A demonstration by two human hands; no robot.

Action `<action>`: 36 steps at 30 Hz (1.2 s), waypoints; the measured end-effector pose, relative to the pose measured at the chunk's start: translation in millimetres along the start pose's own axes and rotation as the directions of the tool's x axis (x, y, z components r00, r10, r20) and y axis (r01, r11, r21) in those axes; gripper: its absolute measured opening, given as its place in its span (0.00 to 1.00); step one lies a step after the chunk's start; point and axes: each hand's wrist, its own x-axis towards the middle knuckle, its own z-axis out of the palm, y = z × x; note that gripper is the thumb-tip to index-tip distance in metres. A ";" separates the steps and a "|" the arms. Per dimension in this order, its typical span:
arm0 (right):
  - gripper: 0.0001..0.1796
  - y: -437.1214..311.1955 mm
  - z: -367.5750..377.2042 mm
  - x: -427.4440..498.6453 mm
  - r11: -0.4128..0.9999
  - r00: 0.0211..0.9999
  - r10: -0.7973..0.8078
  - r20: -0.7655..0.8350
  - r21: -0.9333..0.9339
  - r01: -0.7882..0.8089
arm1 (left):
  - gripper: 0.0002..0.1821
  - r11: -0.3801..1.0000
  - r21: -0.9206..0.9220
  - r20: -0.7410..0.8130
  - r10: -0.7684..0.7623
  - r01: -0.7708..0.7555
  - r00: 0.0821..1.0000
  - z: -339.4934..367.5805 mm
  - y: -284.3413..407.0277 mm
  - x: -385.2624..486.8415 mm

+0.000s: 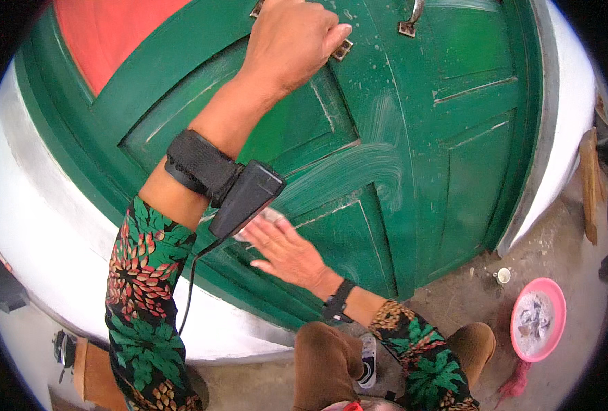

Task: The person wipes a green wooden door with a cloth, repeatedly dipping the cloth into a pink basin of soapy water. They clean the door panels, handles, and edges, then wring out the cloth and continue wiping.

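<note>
A green panelled double door (278, 128) stands before me. My left hand (298, 49) is closed around a metal pull handle (343, 50) on its left leaf; only the handle's end plates show. Lower down, my right hand (286, 251) presses a pale cloth (270, 215) flat against the door. Most of the cloth is hidden under the fingers and behind a black device (250, 198) strapped to my left forearm. Whitish wet streaks (355, 164) curve across the panels to the right of that hand. A second pull handle (410, 23) is on the right leaf.
On the floor at right, a pink basin (563, 313) holds sudsy water with a dark item in it. A pink cloth (514, 383) lies by it, near a small white cup (502, 276). Wooden pieces (588, 185) lean at far right; a brown wooden item (98, 375) stands lower left.
</note>
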 end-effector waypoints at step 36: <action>0.51 132.9 -67.5 -94.3 0.758 0.738 0.627 -0.249 -0.022 -0.651 | 0.16 0.997 0.070 0.068 0.004 -0.009 0.998 -12.2 -0.8 3.5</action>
